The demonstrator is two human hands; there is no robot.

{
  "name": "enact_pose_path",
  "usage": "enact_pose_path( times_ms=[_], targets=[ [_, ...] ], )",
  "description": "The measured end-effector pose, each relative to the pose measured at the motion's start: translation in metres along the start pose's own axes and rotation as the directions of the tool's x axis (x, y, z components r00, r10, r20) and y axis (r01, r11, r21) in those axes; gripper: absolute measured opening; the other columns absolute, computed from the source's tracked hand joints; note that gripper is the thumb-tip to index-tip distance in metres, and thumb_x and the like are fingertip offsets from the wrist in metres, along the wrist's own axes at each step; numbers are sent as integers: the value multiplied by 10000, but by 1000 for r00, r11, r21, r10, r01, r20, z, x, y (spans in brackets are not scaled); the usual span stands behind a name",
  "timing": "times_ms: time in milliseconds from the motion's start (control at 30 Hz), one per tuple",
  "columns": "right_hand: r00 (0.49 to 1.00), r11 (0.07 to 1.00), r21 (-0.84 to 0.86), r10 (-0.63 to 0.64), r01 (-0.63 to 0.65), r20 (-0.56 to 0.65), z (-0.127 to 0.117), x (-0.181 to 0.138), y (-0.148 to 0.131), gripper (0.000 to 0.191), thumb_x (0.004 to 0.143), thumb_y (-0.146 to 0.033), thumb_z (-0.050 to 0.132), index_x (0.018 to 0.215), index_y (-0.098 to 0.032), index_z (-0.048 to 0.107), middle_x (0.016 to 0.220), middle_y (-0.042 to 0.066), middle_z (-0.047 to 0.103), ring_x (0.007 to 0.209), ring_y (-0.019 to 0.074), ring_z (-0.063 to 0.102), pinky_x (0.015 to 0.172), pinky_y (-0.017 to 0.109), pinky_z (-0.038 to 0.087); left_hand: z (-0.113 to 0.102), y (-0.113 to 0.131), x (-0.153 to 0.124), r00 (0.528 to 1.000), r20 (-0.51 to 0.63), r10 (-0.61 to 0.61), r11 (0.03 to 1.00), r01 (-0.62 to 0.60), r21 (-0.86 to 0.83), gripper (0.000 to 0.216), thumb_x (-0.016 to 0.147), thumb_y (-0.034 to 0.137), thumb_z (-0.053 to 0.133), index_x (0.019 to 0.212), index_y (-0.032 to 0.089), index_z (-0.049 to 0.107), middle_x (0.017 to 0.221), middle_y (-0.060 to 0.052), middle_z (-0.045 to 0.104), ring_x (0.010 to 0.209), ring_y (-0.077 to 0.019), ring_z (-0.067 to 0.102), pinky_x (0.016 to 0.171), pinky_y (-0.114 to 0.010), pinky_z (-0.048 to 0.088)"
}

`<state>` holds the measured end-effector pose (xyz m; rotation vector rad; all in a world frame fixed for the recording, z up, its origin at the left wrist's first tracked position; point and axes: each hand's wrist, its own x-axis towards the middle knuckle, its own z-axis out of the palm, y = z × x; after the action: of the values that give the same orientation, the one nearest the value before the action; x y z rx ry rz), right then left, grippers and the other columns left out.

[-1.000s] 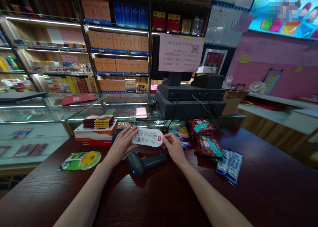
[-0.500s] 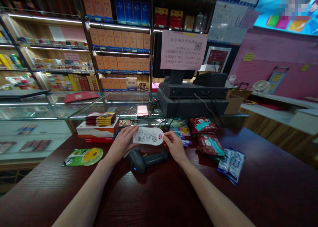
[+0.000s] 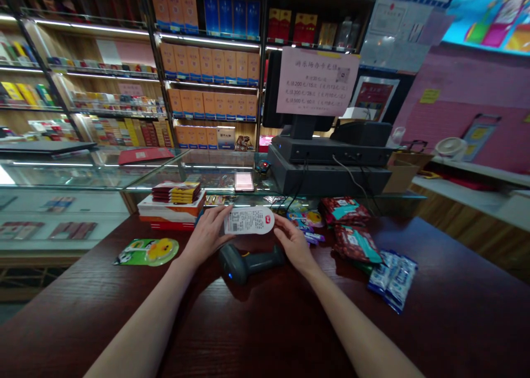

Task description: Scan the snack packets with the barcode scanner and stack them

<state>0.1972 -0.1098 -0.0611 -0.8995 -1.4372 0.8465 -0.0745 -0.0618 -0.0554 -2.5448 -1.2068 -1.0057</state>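
Between my hands is a white-backed blister pack (image 3: 249, 220), its printed side with a barcode and red logo facing me. The thumb and fingers of my left hand (image 3: 208, 232) grip its left end. My right hand (image 3: 293, 244) pinches its rounded right end. Just below, a dark grey barcode scanner (image 3: 252, 263) with a lit blue light lies on the brown table (image 3: 256, 328). To the left is a green blister pack (image 3: 148, 251) with a yellow duck shape and white stick, similar in outline to the one I hold.
Snack packets (image 3: 182, 192) lie on stacked boxes (image 3: 170, 209) at the left. On the right are brown bags (image 3: 356, 243) and blue-white sachets (image 3: 393, 278). A glass counter (image 3: 207, 174) and a cash register (image 3: 327, 174) stand behind the table.
The view has shifted slightly left, so things appear farther right. The blister pack stays between both hands, and my right thumb and index finger are a little farther apart.
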Motion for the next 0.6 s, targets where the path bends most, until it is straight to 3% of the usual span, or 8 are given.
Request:
enact_pose_path(
  times_ms=[200,600],
  targets=[
    [1000,992,-125,21,-18,23,-5,1,10,543,860,-275,572,1402,-255,551,1405,62,612,1320,236,552,1167,467,369,0,4,0,999,-36,-12,997,15,69,743,841,387,710,1482,264,355,1357,-117,524,1248,-310,500,1058,-494,430],
    [998,971,-238,44,-35,33,-9,0,19,580,880,-276,551,1455,-280,476,1419,84,594,1288,237,566,1087,476,432,-4,2,-1,991,-133,-29,982,53,180,704,858,397,694,1468,219,391,1360,-133,535,1249,-305,479,1088,-470,373]
  ],
)
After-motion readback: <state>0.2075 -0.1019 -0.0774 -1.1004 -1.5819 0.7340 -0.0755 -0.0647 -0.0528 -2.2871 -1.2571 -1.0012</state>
